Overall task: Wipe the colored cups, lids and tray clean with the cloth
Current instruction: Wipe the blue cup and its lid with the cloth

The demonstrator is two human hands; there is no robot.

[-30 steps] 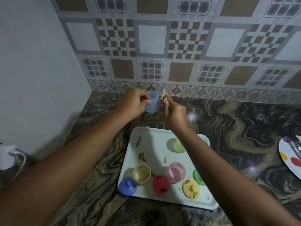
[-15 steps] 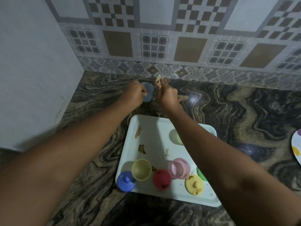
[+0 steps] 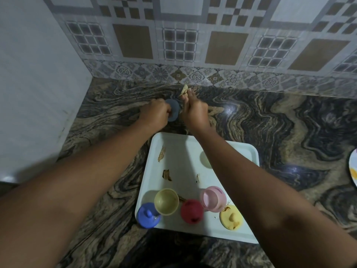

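L hand (image 3: pixel 155 113) is gripping the blue cup (image 3: pixel 173 112) by its left side, fingers curled round it, cup sitting betw. both hands above the counter (image 3: pixel 270 120), beyond the tray (image 3: pixel 185 151). R hand (image 3: pixel 194 111) is pinching the cloth (image 3: pixel 184 89), a bit sticking up past the fingertips, just beside the cup's upper right edge.

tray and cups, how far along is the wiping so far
Nothing looks finished yet. In hand: the left hand holds the blue cup beyond the tray while the right hand grips the cloth. Left: the tray shows brown smears, the yellow lid is stained, and the yellow cup, pink cup, red lid and blue lid wait.
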